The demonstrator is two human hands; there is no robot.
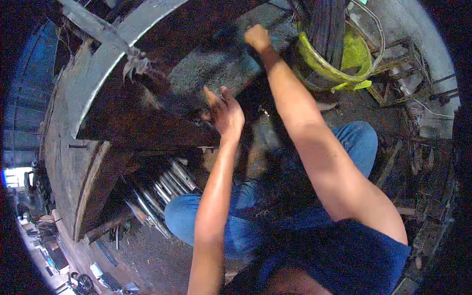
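My left hand [230, 118] is over the dark work surface near the middle, its fingers stretched and partly spread. Shadow and blur hide whatever lies beneath its fingertips. Farther off and to the right, my right hand [258, 38] is closed in a fist; what it grips, if anything, cannot be made out. A grey, gritty-looking patch [204, 69] lies between and beyond the two hands. Close to the right hand stands a yellow-green bucket [314, 56] with a dark, ribbed mass [327, 29] showing inside its rim.
A bundle of metal rods [164, 186] lies low on the left, beside my knee. A large curved grey rim [93, 101] bounds the left side, with a grey bar [93, 22] reaching over it. A worn frame [400, 61] stands right of the bucket.
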